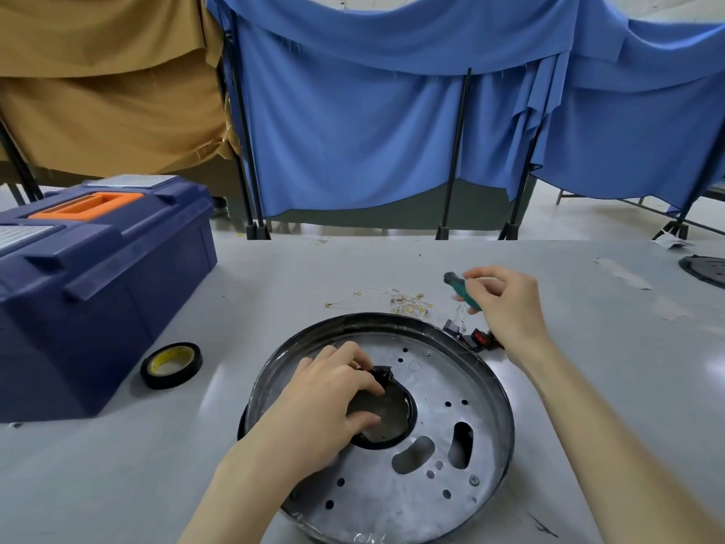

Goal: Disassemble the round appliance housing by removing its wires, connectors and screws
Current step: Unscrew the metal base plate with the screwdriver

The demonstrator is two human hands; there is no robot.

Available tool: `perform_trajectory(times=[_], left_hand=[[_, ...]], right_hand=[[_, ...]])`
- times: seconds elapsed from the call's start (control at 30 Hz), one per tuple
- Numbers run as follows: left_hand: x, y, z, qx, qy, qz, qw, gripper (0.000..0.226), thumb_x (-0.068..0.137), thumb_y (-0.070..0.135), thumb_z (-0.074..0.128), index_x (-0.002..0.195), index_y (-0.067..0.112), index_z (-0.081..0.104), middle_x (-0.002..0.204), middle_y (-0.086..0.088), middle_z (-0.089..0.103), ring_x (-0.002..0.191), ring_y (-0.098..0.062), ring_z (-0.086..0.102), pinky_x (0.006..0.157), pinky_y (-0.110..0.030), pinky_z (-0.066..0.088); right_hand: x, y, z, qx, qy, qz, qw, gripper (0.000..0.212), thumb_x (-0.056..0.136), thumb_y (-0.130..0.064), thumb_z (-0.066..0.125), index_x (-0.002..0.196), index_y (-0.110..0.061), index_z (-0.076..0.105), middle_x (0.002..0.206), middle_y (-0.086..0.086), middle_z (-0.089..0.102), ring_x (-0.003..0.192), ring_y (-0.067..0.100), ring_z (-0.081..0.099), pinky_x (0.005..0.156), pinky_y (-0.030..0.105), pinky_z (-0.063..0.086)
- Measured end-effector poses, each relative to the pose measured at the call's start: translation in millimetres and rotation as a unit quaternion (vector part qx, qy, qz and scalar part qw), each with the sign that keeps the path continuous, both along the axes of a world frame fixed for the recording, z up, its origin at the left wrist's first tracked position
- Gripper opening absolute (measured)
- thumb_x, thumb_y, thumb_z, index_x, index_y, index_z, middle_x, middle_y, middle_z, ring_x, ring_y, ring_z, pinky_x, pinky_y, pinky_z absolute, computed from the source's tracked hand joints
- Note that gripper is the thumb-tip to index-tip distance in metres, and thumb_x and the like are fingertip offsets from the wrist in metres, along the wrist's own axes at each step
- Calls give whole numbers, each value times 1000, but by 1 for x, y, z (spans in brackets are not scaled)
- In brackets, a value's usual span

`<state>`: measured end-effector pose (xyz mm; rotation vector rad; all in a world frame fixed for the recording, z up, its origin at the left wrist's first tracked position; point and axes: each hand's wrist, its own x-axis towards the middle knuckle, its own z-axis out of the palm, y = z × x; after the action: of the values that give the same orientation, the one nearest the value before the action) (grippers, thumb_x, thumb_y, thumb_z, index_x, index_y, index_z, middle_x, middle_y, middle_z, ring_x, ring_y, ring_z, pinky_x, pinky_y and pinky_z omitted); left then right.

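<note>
housing (435, 386): round, metal plate facing up, flat on counter (274, 268), front centre
left hand (325, 402): inside housing, grip pinched on black ring (412, 412) at centre hole
right hand (506, 304): behind housing's right rim, grip clamped on green screwdriver (465, 294)
wires (404, 302): loose, brass terminals, just behind housing
red switch (480, 338): beside right rim
tape roll (171, 365), toolbox (98, 288): left of housing

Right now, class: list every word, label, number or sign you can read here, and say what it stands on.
Nothing here reads clearly.
Tape roll: print on its yellow inner core, too blurred to read.
Round housing: a small stamped mark on the metal plate, too small to read.
Toolbox: no text visible.
</note>
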<state>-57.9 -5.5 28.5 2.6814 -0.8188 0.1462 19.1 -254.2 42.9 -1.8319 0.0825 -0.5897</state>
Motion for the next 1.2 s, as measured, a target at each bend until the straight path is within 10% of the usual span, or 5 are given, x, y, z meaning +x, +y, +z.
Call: perform_trajectory(times=[0.23,0.37,0.63,0.9,1.2], left_hand=[[0,0,-1,5,-8,-1,1000,36,91,43,60,126,37,59,132,19,38,124,-2,33,104,-24,26],[1,0,-2,6,-9,-3,1000,36,91,44,60,127,38,58,133,20,37,124,-2,32,105,-24,26],[0,0,-2,6,-12,-2,1000,35,92,44,59,127,37,59,132,20,37,123,-2,32,103,-25,26],[-1,0,-3,7,-14,-2,1000,35,92,43,58,127,37,58,132,20,37,123,-2,32,104,-24,25],[-1,0,-1,9,-12,0,1000,36,92,44,59,127,37,58,132,19,37,122,-3,33,104,-25,26]], right_hand=[[-21,4,40,242,56,214,945,31,79,-30,70,85,0,76,95,20,74,83,37,73,61,21,57],[-23,1,42,272,75,258,924,33,68,-12,75,95,6,72,101,22,73,90,37,72,69,20,57],[-20,3,46,195,-22,116,974,26,86,-28,70,87,-2,70,70,9,69,55,16,59,50,22,48],[-23,20,40,153,-58,130,978,15,103,-24,46,101,-9,47,78,12,66,71,37,71,77,55,57],[-21,22,36,107,-73,118,984,10,102,-20,48,99,-10,49,72,10,59,55,26,63,53,35,51]])
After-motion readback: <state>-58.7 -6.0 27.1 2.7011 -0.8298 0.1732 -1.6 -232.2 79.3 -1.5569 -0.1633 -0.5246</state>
